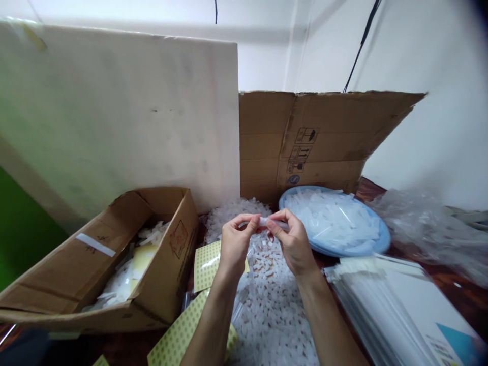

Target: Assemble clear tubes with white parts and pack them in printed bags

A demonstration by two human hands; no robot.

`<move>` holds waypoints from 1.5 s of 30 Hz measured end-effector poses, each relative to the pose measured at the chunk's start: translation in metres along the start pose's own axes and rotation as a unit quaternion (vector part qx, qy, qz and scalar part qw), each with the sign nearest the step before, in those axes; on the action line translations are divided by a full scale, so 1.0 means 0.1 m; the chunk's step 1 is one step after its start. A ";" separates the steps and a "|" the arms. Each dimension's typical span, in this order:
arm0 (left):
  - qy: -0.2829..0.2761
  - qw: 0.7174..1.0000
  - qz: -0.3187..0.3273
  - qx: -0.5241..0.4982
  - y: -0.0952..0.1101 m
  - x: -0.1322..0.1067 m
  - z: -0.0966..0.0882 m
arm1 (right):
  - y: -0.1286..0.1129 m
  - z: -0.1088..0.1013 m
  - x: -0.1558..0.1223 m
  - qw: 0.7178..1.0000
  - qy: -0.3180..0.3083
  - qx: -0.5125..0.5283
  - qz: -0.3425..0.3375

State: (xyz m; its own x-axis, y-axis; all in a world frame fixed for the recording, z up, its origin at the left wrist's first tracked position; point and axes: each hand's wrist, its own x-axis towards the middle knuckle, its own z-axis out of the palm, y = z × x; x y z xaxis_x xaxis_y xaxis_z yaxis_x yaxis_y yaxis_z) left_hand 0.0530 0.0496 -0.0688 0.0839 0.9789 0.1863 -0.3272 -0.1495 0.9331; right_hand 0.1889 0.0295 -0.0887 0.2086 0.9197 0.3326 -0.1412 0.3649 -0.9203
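My left hand point(234, 241) and my right hand point(290, 239) meet above a heap of small white plastic pieces point(267, 300). Together they pinch one small clear plastic tube point(272, 222), the left at its left end, the right over its right part. Both hands have their fingers closed on it. The tube lies roughly level between the fingertips.
An open cardboard box point(160, 284) with white and yellow bits stands at the left. Yellow dotted sheets point(206, 264) lie beside it. A blue tray point(381, 244) of clear pieces sits at the right, with stacked clear bags point(381, 305) below it. Cardboard and a pale board stand behind.
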 end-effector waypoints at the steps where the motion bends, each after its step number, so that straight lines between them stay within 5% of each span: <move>1: -0.006 1.000 -0.008 0.005 -0.02 0.01 -0.02 | 0.02 -0.02 0.01 1.000 -0.003 0.000 0.006; 7: -0.065 0.976 -0.037 0.205 -0.26 0.12 -0.20 | 0.08 -0.21 0.10 0.982 -0.003 -0.190 0.011; 12: -0.119 0.863 -0.007 0.492 -0.60 0.05 -0.24 | 0.10 -0.30 0.13 0.970 0.080 -0.227 -0.004; 15: -0.162 0.838 0.001 0.521 -0.71 -0.03 -0.22 | 0.09 -0.31 0.13 0.979 0.085 -0.185 0.022; 20: -0.282 0.758 0.020 0.588 -0.74 -0.08 -0.18 | 0.02 -0.24 0.10 0.993 0.068 -0.068 0.071; 29: -0.272 0.717 0.002 0.641 -0.78 -0.10 -0.11 | -0.04 -0.16 0.05 0.997 0.033 0.003 0.075; 33: -0.259 0.727 -0.010 0.636 -0.77 -0.12 -0.14 | -0.05 -0.17 0.05 0.998 0.027 -0.010 0.058; 38: -0.222 0.775 0.019 0.591 -0.64 -0.03 -0.20 | -0.04 -0.19 0.06 0.998 0.043 -0.040 0.031; 43: -0.035 0.943 0.072 0.325 -0.34 0.15 -0.21 | -0.07 -0.16 0.07 0.999 0.038 -0.013 0.011; 45: 0.005 0.975 0.051 0.215 -0.20 0.17 -0.22 | -0.09 -0.13 0.06 0.999 0.029 0.004 0.014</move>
State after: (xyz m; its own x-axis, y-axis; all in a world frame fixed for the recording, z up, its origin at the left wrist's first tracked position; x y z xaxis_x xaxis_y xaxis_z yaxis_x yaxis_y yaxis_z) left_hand 0.0406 0.0723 -0.0911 0.0624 0.9567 0.2842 0.0917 -0.2890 0.9529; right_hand 0.2044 0.0299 -0.0811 0.2597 0.9198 0.2942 -0.1558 0.3406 -0.9272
